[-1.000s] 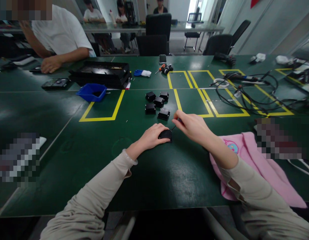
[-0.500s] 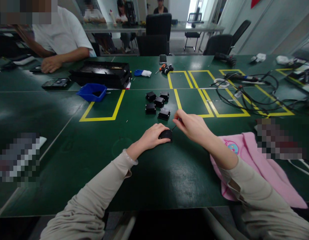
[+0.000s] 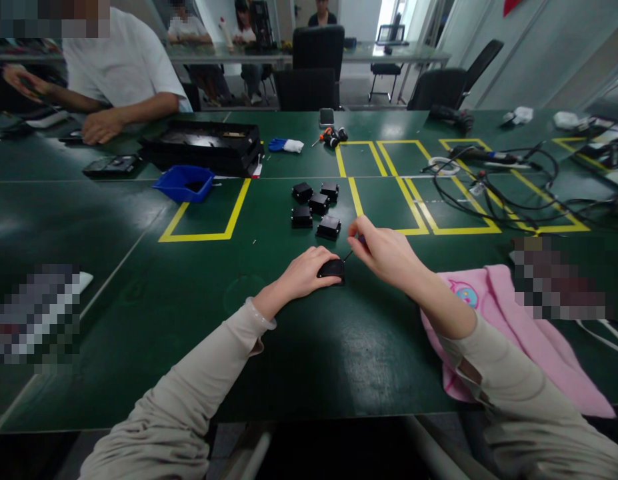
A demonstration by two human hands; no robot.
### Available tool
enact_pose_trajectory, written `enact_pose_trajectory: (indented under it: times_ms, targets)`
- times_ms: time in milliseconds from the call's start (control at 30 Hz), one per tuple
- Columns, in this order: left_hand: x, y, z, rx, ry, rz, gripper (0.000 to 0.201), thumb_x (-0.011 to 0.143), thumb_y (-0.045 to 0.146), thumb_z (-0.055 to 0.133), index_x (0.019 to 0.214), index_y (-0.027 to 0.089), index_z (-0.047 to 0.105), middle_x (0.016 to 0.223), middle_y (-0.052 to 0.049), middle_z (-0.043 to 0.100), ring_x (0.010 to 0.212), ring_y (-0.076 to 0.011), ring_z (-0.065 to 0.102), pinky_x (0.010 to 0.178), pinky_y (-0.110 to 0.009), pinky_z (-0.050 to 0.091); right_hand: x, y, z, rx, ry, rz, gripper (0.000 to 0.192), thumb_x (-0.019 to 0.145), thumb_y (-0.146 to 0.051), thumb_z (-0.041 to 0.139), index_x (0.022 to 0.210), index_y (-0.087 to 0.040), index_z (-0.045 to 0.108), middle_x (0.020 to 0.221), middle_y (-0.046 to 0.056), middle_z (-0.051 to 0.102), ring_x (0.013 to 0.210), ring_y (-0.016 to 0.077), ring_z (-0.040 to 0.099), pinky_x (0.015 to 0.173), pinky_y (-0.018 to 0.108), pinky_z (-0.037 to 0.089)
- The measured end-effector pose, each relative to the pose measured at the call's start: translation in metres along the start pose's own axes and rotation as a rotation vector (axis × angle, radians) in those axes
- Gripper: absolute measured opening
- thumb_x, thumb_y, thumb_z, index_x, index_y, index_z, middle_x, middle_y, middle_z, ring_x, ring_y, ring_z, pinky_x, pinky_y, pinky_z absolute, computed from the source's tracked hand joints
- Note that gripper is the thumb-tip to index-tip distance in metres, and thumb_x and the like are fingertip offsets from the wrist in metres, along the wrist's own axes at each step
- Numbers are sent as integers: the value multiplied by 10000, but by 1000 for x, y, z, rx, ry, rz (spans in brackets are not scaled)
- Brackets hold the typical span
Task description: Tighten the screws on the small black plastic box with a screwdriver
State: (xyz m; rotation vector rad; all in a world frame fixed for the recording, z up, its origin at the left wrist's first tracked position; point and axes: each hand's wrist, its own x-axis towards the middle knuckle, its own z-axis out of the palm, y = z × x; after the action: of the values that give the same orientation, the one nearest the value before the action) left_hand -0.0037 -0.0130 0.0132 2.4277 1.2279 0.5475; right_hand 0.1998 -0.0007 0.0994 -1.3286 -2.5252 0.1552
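On the green table, my left hand (image 3: 309, 272) grips a small black box (image 3: 331, 269) between thumb and fingers. My right hand (image 3: 376, 245) is closed around the handle of a screwdriver (image 3: 348, 255), whose thin dark shaft slants down to the right edge of that box. Fingers hide most of the handle. What the tip touches is too small to make out. Just beyond my hands lies a loose group of several similar black boxes (image 3: 319, 203), with small light spots at their corners.
A blue scoop-shaped bin (image 3: 185, 185) stands left, before a black tray (image 3: 201, 147). Coiled black cables (image 3: 493, 193) spread at right. A pink cloth (image 3: 513, 327) lies under my right forearm. Across the table sits a person in a white shirt (image 3: 123, 63). Yellow tape (image 3: 199, 237) marks rectangles.
My right hand has shifted and turned very slightly on the screwdriver; my left hand and the box stay put. The person opposite has moved a raised hand lower and outward.
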Motion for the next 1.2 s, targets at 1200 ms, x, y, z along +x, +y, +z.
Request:
enact_pose_trajectory:
  times_ms: [1200]
  targets:
    - [0,0,-1,8,-6,5,388,863,445,638,1156,207,553,1134,-62,578,1024,-231,534,894,-357,453,0,1,-1,-35,-3,-5,300,964,-390,339,1047,-192,548,730,17,656,604,156,565,541,270,228]
